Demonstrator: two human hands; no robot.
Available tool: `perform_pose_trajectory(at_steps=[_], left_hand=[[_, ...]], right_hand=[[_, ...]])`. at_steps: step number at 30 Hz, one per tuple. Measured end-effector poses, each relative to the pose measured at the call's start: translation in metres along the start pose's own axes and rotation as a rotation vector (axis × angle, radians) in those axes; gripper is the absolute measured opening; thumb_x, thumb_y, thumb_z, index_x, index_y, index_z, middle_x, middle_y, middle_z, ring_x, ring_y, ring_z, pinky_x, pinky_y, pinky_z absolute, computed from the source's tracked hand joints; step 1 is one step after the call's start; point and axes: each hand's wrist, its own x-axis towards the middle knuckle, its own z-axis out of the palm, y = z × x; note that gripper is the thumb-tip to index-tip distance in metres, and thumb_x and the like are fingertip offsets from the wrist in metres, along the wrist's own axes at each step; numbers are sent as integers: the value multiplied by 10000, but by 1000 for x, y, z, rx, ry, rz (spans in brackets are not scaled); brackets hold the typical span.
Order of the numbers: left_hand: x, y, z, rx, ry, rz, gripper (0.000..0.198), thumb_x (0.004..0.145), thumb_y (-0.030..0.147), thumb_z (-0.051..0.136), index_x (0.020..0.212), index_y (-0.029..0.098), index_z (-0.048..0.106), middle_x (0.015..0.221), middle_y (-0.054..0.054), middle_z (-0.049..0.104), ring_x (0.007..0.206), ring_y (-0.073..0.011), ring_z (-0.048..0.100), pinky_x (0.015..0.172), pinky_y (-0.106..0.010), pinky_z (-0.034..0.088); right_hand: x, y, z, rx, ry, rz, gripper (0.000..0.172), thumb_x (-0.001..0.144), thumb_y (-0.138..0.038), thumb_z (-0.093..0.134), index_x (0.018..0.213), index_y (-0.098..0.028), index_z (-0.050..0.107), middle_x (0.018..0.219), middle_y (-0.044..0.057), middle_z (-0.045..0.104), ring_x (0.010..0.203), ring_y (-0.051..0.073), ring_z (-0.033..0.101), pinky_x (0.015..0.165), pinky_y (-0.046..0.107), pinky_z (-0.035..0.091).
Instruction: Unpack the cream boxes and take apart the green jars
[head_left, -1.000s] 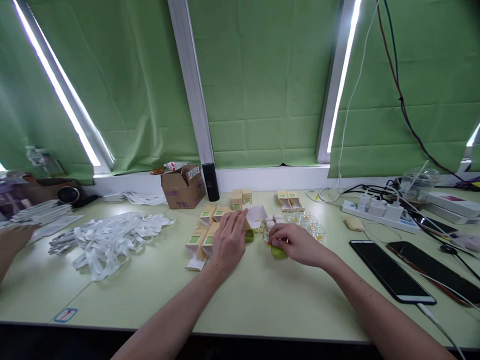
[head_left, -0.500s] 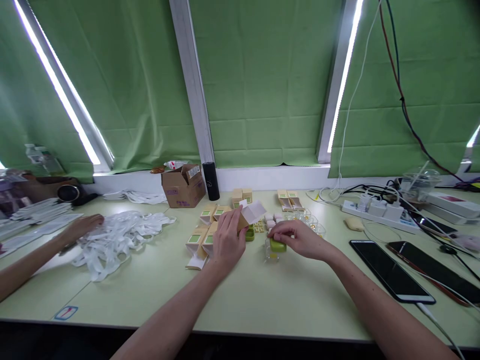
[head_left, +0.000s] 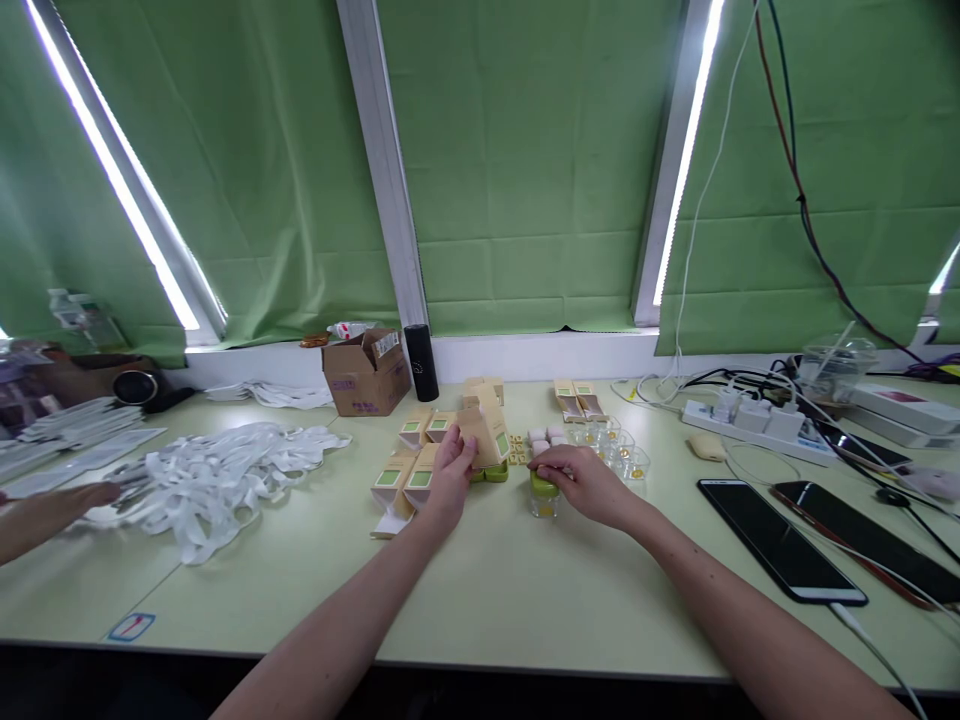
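Observation:
My left hand [head_left: 450, 478] is closed on a small tan cardboard box [head_left: 482, 432], held tilted above the table with a green label on its side. Under that box sit green lids [head_left: 493, 471]. My right hand [head_left: 581, 480] pinches the green lid [head_left: 543, 484] on top of a small clear jar [head_left: 544, 507], which stands on the table. Left of my left hand are several opened tan boxes [head_left: 391, 478] with green labels. Between the hands lie small yellowish pieces [head_left: 517, 450] and pale pink blocks [head_left: 538, 438]. Several clear jars [head_left: 628, 461] stand beyond my right hand.
White straps [head_left: 240, 480] lie heaped at left, near another person's hand [head_left: 82, 497]. A brown carton [head_left: 367, 372] and a black cylinder [head_left: 421, 362] stand at the back. Phones [head_left: 780, 540], a power strip [head_left: 757, 430] and cables occupy the right side.
My left hand has turned the box, and its white open flaps no longer show. The green-lidded jar now stands upright under my right hand. The other person's hand has moved left.

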Motion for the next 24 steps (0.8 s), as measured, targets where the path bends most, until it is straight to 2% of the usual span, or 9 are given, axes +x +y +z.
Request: perform_pose_trajectory(at_steps=[6,11,14,20,24], left_hand=[[-3,3,1,-178,-89,-102,445,915,382,711,1308,209,593,1444,-133,633,1275,-330,646,916,-504,630],[-5,5,2,-227,-131,-141,403,982,367,605,1343,189,580,1417,-167,653,1267,-338,659,925,-506,614],[-6,6,3,-254,-150,-156,413,985,370,592,1348,173,586,1412,-181,656,1209,-328,689,916,-495,612],[-9,11,7,-248,-193,-202,391,975,354,597,1309,154,633,1433,-188,635,1102,-316,715,859,-493,624],[-11,12,10,-227,-206,-233,440,948,359,646,1344,169,616,1389,-177,658,1043,-312,725,774,-465,635]], right_hand=[[-1,1,2,-73,-24,10,278,987,-267,537,1001,-261,815,1048,58,805,952,245,722,810,359,520],[-3,2,3,-87,-33,50,274,954,-229,547,1011,-265,813,1024,50,801,911,235,720,776,346,518],[-3,2,3,-53,-30,79,259,934,-251,589,1076,-275,804,1079,52,799,920,239,721,799,364,531],[1,-1,4,188,143,99,280,952,-377,605,1150,-253,760,1163,83,777,994,248,705,823,381,548],[2,-7,7,469,169,111,443,963,-576,602,1201,-224,727,1167,107,769,1071,262,698,907,403,546]])
